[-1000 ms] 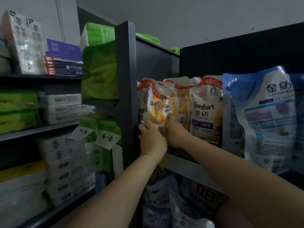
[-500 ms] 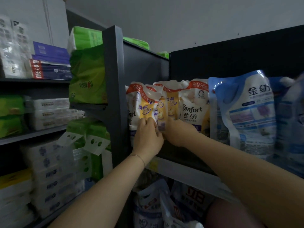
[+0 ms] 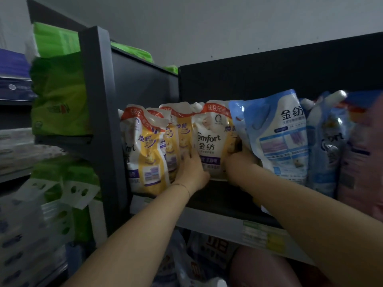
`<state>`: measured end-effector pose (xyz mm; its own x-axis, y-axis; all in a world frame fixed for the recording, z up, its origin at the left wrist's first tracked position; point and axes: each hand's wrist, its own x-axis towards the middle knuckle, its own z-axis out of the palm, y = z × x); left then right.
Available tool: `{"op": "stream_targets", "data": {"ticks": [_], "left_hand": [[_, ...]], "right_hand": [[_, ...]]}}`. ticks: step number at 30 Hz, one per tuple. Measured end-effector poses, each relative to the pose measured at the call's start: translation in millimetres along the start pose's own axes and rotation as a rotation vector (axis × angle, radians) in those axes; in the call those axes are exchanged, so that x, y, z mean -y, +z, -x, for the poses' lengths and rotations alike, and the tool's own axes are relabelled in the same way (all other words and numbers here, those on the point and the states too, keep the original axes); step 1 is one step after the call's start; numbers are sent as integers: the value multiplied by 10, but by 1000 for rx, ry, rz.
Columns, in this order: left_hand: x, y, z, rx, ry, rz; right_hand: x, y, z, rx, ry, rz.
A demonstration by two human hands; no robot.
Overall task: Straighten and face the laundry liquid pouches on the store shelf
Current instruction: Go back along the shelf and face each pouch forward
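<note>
Three yellow-and-white Comfort pouches stand in a row on the dark shelf (image 3: 217, 204): a left pouch (image 3: 145, 148), a middle pouch (image 3: 179, 137) and a right pouch (image 3: 213, 131) facing front. My left hand (image 3: 191, 172) grips the right pouch's lower left edge, fingers slipped between it and the middle pouch. My right hand (image 3: 238, 164) grips its lower right edge, against a large blue pouch (image 3: 277, 131) that leans left. The pouch's bottom corners are hidden behind my hands.
Right of the blue pouch stand another blue spouted pouch (image 3: 329, 146) and a pink pouch (image 3: 362, 154). A dark upright post (image 3: 99, 100) bounds the shelf on the left, with green packs (image 3: 58, 96) beyond it. More pouches (image 3: 207, 251) lie on the shelf below.
Both hands have moved right from the left and middle yellow pouches to the right Comfort pouch and now hold its two lower edges. The view has shifted right.
</note>
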<state>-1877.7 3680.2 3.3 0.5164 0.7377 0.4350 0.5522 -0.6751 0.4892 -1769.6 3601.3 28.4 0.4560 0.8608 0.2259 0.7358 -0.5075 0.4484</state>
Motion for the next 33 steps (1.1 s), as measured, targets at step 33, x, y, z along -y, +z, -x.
{"op": "stream_targets", "data": {"ticks": [33], "left_hand": [[56,315,-395,-140,-141,421]], "right_hand": [[270,290,-80,-250,179,-1115]]}}
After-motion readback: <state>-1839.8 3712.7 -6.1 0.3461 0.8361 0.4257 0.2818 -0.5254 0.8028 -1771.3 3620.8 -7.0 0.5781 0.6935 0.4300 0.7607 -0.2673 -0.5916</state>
